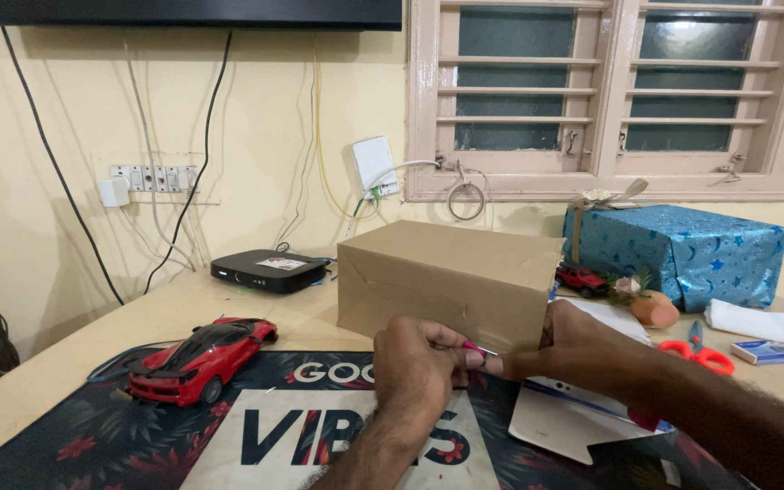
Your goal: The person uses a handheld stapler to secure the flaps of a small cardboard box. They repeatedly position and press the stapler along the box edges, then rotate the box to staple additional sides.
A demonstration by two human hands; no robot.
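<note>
A box wrapped in plain brown paper (446, 272) stands on the table in front of me. My left hand (419, 363) and my right hand (573, 349) meet at its lower front edge. Between their fingertips they pinch a small pink thing with a thin clear strip, perhaps tape (478, 349); which hand grips it I cannot tell exactly. My right hand also rests against the box's near right corner.
A red toy car (197, 358) sits left on a dark floral mat (74, 436). A blue starred gift box (682, 249), red-handled scissors (705, 354), a small blue box (762, 351), a white sheet (564, 417) and a black set-top box (268, 269) lie around. Wall and window stand behind.
</note>
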